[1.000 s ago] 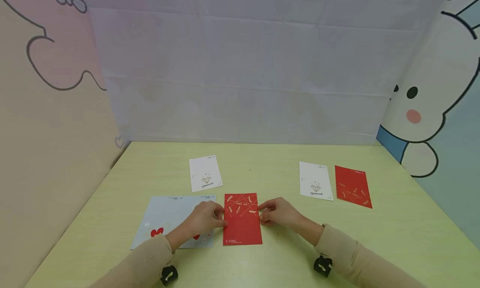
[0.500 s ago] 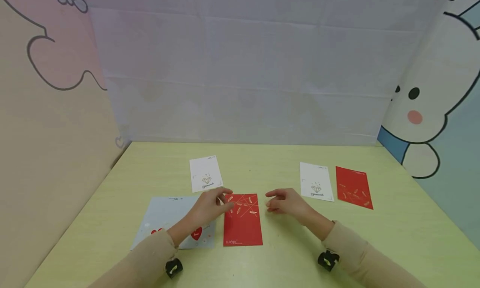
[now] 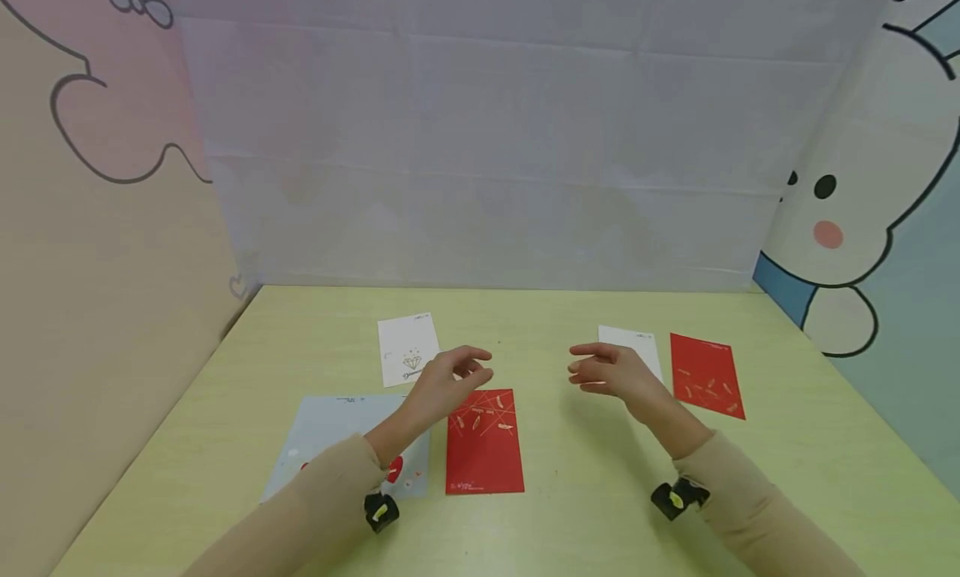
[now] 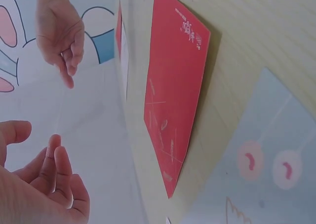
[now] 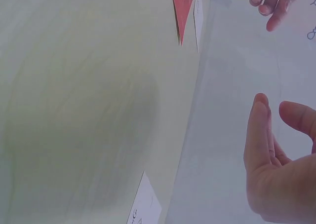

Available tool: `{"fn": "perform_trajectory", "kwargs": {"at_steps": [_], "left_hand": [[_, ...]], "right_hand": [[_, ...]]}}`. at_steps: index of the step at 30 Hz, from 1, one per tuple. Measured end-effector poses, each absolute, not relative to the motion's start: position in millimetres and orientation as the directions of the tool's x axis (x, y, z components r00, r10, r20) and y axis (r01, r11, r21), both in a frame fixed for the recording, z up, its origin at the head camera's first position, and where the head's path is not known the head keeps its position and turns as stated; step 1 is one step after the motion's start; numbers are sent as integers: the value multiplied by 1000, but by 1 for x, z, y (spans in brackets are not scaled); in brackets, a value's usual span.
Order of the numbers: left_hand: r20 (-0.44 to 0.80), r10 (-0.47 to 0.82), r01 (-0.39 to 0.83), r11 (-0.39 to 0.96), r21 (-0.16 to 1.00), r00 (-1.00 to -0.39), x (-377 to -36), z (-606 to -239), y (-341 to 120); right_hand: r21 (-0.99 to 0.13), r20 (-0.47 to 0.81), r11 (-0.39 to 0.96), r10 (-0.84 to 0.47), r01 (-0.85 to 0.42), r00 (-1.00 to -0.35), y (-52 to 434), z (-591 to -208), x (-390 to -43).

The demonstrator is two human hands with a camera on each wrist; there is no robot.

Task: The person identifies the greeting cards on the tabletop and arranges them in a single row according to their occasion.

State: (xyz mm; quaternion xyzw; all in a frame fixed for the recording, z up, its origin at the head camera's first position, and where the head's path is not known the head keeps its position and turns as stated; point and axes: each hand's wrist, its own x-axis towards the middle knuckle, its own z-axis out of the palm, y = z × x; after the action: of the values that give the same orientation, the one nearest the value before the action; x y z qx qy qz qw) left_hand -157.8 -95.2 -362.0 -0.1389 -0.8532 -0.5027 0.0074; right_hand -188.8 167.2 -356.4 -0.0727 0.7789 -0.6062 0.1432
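Note:
Both hands are raised over the table with nothing in them. My left hand [image 3: 442, 383], its fingers loosely bent, hovers above the top left corner of a red card [image 3: 486, 452] with pale feather prints. In the left wrist view, gaps show between its thumb and fingers [image 4: 61, 172]. To the right, my right hand [image 3: 618, 381] overlaps the lower part of a white card [image 3: 628, 338]; its fingers point inward, relaxed. A larger pale blue card [image 3: 318, 427] with red hearts lies under the left forearm, partly hidden.
Another white card [image 3: 403, 343] with a diamond print lies behind the left hand. A second red card [image 3: 707, 377] rests at the right, beside the white one. A white cloth [image 3: 487, 143] hangs along the back edge of the pale yellow table [image 3: 525, 535].
Both hands have left the sides of the near red card. They have risen and moved forward, the right one also outward to the right. The cards lie where they were.

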Motion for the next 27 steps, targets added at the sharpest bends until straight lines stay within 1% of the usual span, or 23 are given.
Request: {"fn": "perform_trajectory", "kwargs": {"at_steps": [6,12,18,21,27], "left_hand": [[86,195,162,417,894,-977,-167,-364,-87],[53,197,123,366,923,-979,-175,-369,-81],[17,227,98,347,933,-974,-180,-375,-72],[-10,246,76,336,939,-969,-182,-376,-66],[-50,280,44,321,946,-959,-187,-376,-54]], "right_hand": [[-972,-121,228,-263,60,-957,181,-357,-192],[-975,-128,207,-243,78,-961,191,-362,-194],[-976,-149,192,-220,107,-964,204,-364,-195],[-975,-161,180,-186,127,-969,214,-362,-195],[-963,-198,211,-138,166,-970,234,-360,-198]]}}
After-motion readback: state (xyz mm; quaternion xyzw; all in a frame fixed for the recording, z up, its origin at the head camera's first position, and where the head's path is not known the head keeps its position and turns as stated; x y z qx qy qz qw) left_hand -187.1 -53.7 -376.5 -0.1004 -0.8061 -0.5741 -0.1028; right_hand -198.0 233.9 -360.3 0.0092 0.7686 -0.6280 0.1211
